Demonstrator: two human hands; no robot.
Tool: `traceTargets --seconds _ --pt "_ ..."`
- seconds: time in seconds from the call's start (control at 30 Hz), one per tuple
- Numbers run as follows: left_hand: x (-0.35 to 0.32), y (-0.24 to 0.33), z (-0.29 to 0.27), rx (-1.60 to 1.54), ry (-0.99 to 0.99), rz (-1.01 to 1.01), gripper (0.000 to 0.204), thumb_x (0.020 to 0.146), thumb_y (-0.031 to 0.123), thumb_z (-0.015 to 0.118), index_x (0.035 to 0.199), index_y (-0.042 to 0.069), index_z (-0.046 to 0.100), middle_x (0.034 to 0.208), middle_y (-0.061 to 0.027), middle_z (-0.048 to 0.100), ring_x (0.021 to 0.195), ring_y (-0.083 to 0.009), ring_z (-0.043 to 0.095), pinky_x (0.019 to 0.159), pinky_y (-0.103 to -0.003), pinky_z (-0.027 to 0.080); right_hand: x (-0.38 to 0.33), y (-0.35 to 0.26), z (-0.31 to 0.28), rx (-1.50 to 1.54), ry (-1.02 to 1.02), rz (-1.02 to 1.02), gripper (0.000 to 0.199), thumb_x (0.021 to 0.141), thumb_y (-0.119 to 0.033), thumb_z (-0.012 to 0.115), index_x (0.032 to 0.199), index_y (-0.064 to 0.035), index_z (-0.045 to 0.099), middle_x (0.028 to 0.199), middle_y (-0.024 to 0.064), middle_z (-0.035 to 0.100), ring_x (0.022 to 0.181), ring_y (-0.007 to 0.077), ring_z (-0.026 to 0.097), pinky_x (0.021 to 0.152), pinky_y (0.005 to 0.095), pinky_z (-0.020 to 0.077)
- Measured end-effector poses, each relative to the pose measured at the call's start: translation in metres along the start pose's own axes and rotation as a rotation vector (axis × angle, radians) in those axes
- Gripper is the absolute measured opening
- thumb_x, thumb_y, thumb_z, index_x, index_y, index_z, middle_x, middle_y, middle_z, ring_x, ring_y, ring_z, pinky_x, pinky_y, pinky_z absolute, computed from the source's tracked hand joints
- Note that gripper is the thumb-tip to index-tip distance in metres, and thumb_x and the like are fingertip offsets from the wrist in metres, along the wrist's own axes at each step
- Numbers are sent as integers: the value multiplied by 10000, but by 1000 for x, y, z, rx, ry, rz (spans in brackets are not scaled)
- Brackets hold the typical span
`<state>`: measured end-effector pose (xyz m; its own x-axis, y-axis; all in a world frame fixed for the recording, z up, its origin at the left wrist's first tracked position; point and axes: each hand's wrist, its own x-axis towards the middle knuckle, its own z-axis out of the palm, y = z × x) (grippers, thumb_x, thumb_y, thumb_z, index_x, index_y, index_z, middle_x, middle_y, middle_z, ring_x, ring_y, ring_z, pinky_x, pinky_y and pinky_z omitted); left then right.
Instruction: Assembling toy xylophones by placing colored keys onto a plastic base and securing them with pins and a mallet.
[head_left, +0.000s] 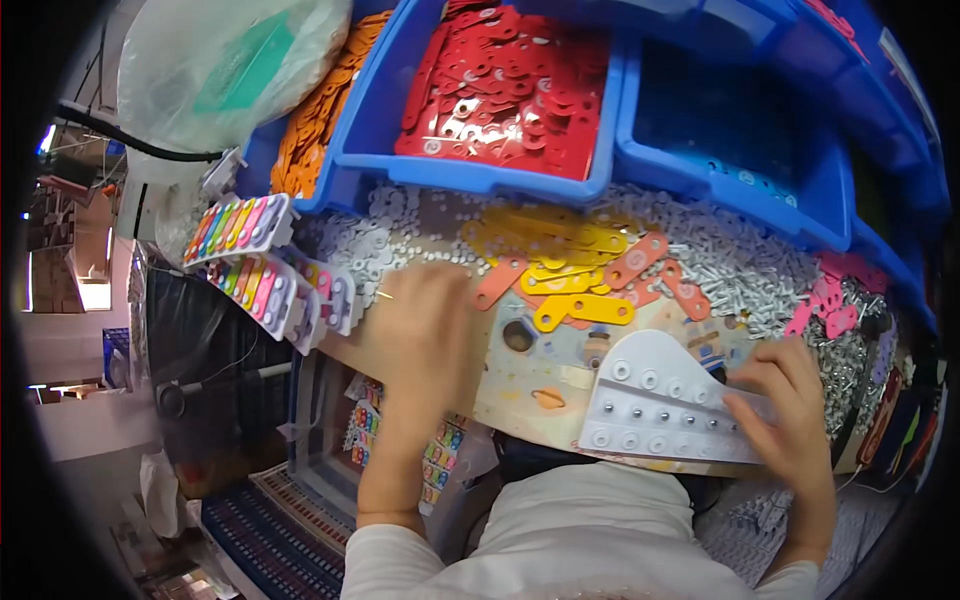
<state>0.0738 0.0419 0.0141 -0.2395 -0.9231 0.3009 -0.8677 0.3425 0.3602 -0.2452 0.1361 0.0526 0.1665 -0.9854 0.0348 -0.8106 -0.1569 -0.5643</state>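
Observation:
A white plastic base with a curved top edge lies at the table's front edge. Round white washers sit in its upper and lower rows, and shiny screw heads or pins run along the middle row. At its right end is my right hand, thumb and fingers apart, with the thumb over the base; its fingertips partly cover that end. My left hand is smeared by motion beside the small white washers, so its fingers are unclear. Yellow key plates and salmon key plates lie loose beyond the base.
Blue bins line the back, holding red plates, orange plates and blue plates. Silver screws are heaped before them. Pink plates lie at right. Assembled toy xylophones are stacked at the left edge.

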Motion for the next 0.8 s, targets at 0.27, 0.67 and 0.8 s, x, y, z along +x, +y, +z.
traceTargets --seconds 0.27,0.67,0.8 --pt "5 -71 -8 345 70 -91 62 762 52 691 814 20 705 924 -85 636 906 -307 526 812 -402 438 112 -64 88 12 -131 -622 297 752 -83 660 1038 -65 582 972 103 557 919 281 545 771 389 464" --pt "-49 -44 -11 79 396 -326 125 840 2 648 961 -26 664 952 -139 632 860 -309 624 757 -386 497 197 -150 229 -112 26 -793 164 697 -108 621 845 -39 634 893 96 591 853 246 594 759 343 495" --pt "-67 -34 0 71 350 -307 148 818 12 672 962 -16 660 955 -143 628 872 -317 615 764 -396 493 190 -140 209 -101 36 -829 164 690 -92 631 844 -35 623 858 108 598 794 268 618 722 371 515"
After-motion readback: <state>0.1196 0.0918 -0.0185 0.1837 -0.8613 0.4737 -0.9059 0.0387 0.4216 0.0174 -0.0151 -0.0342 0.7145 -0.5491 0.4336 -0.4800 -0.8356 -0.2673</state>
